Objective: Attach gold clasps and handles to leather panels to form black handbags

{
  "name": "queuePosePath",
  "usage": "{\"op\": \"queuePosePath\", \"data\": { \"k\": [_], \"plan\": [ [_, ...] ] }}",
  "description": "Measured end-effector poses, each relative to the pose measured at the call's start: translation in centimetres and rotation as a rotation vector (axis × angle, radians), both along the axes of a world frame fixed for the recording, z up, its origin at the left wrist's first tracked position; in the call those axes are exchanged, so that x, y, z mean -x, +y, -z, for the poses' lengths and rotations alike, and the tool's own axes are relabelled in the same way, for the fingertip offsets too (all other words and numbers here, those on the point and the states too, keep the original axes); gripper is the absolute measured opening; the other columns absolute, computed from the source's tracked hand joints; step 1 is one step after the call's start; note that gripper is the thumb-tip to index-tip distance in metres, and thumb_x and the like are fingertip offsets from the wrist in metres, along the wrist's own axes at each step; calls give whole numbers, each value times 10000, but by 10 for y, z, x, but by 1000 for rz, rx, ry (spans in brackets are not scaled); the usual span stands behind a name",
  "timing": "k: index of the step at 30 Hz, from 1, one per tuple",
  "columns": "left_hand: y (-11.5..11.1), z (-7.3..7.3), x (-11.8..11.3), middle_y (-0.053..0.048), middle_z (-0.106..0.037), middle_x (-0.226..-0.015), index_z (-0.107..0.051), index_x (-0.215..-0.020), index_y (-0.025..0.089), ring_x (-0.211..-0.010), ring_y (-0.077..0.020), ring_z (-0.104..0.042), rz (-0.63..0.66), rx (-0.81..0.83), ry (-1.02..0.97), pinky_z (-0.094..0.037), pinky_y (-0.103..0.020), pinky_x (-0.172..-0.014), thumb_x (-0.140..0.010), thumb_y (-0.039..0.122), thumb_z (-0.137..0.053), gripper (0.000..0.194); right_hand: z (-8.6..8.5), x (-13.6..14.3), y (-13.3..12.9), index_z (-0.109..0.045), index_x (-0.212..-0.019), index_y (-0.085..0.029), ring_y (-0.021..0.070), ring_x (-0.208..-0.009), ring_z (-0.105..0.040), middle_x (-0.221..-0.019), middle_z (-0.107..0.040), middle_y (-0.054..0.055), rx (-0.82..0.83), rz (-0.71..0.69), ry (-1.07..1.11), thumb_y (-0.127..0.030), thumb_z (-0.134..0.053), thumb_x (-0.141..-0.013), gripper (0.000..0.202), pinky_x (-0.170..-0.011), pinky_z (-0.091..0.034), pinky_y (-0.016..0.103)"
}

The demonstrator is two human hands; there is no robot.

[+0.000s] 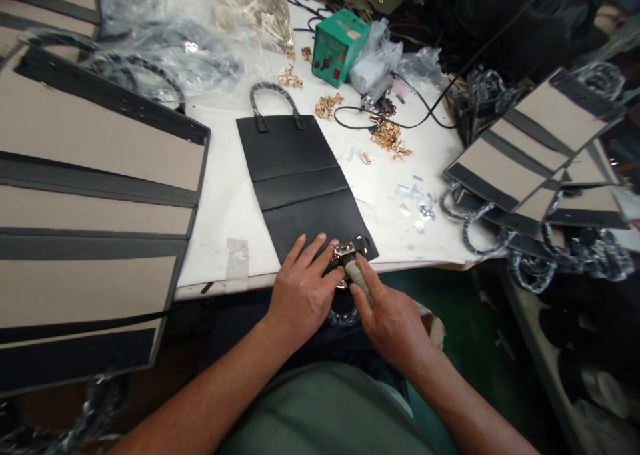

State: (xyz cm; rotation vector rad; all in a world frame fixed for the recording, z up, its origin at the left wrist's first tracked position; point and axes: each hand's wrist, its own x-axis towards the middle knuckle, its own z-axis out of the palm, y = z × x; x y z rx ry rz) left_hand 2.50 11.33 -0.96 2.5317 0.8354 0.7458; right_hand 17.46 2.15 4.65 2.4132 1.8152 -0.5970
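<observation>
Rested the left hand (pixel 303 290), with fingers apart, on the black panel (pixel 300 185) beside a metal clasp (pixel 345 248); clamped the right hand (pixel 393 318) on a wrapped handle (pixel 356 278). Had the panel on the white table (pixel 220 205) toward 11 o'clock, with the green box (pixel 337 48) at 12, gold fittings (pixel 389 138) at 1.

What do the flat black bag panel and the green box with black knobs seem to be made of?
Bag panel: likely leather or imitation leather; smooth, low-sheen surface with fold lines.
Green box: probably painted metal, by its flat sides and crisp edges; perhaps plastic.
</observation>
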Motion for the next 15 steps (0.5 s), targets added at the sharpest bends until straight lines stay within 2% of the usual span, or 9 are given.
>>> {"op": "queuePosePath", "data": {
  "k": [6, 10, 15],
  "plan": [
    [2, 2, 1, -82, -641, -1394, -764, -1037, 232, -1383, -322, -506, 8, 22, -16, -365, -576, -1180, -930, 173, -576, 224, 4, 0, 2, -318, -1568, -146, 266, -772, -770, -952, -794, 131, -20, 17, 4, -303, -392, -1031, 565, -672, -575, 337],
    [3, 3, 2, -73, -645, -1390, -766, -1005, 233, -1375, -318, -515, 3, 37, -35, -362, -575, -1180, -912, 148, -573, 230, -4, -4, 2, -355, -1559, -172, 259, -801, -769, -972, -792, 127, -16, -9, 3, -318, -401, -1029, 551, -681, -577, 324],
    [2, 2, 3, -68, -648, -1386, -763, -998, 230, -1378, -312, -510, 10, 45, -31, -343, -573, -1193, -914, 153, -559, 234, -15, -6, 7, -363, -1556, -175, 265, -761, -765, -930, -791, 129, 74, -52, -48, -330, -398, -1029, 551, -655, -561, 327]
  ]
}}
